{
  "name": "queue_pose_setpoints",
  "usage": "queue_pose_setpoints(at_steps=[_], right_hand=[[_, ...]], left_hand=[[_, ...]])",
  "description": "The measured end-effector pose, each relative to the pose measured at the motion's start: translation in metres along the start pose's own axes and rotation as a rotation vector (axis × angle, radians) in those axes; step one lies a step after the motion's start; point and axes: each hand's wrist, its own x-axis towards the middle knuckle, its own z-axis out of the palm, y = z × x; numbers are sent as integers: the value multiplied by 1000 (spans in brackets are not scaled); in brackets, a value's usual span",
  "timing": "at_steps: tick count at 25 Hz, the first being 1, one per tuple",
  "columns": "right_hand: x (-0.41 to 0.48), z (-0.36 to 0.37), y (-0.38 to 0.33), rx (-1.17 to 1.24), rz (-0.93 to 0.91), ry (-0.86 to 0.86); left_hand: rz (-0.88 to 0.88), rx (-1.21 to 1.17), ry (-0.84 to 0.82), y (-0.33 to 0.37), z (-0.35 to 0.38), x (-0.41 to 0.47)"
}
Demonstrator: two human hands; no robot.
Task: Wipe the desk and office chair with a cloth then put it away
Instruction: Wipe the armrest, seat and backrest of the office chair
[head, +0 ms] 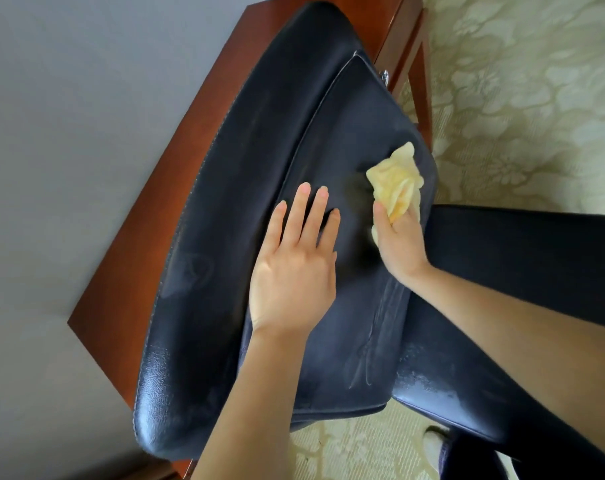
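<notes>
From the head view, we look down on the black office chair point(259, 161), its padded leather seat and back filling most of the frame, with the reddish-brown wooden surface point(148, 216) running behind it along the grey wall. Our left hand point(294, 268) lies flat on the seat cushion, fingers straight and slightly spread, holding nothing; we judge that it braces the chair against swivelling. Our right hand point(399, 244) grips the yellow cloth point(394, 181), fingers curled round its near end while the bunched far end presses on the cushion close to the seat's right edge. Pale streaks show on the leather near the front of the seat point(366, 362), and we cannot tell whether they are moisture or dust. A dark armrest point(522, 244) extends to the right above patterned beige carpet point(522, 81). We judge the cloth to be light, soft and fully compliant: it crumples under any grip and carries no shape of its own. Take hold of it at the gathered bundle, with enough material left free beyond the fingers to contact the leather. The smooth leather is likely to let the cloth slide easily, so apply downward pressure through the palm. The wiping of the chair appears to be in progress.
</notes>
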Motion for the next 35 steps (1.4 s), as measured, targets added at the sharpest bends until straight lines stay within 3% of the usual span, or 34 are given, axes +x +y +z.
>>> queue_pose_setpoints(at_steps=[4, 7, 10, 12, 14, 18, 23, 25, 27, 30, 35], right_hand=[[-27, -15, 6, -219, -175, -144], [-30, -45, 1, -663, -353, -295], [-34, -73, -15, -966, -616, -303], [-35, -91, -30, -1033, -647, -313], [-35, -108, -46, -1042, -594, -318], [-38, -143, -79, -963, -461, -321], [-40, -197, -114, -942, -553, -427], [-36, -225, -122, -976, -601, -527], [-36, -259, -130, -948, -667, -670], [-36, -311, -134, -858, -673, -853], [-28, -364, -158, -782, -395, -1278]], left_hand=[[25, 3, 3, -3, 3, 7], [51, -25, 7, -5, 8, 12], [77, -72, 6, -9, 12, 22], [118, -115, -12, -13, 13, 31], [93, -259, -9, -9, 9, 36], [-152, -939, -67, 49, -25, 18], [-746, -2018, -470, 130, -97, 4], [-817, -2329, -405, 147, -118, 9], [-827, -2441, -215, 170, -148, 15], [-927, -2399, -91, 212, -191, 24], [-1067, -2364, 5, 240, -226, 22]])
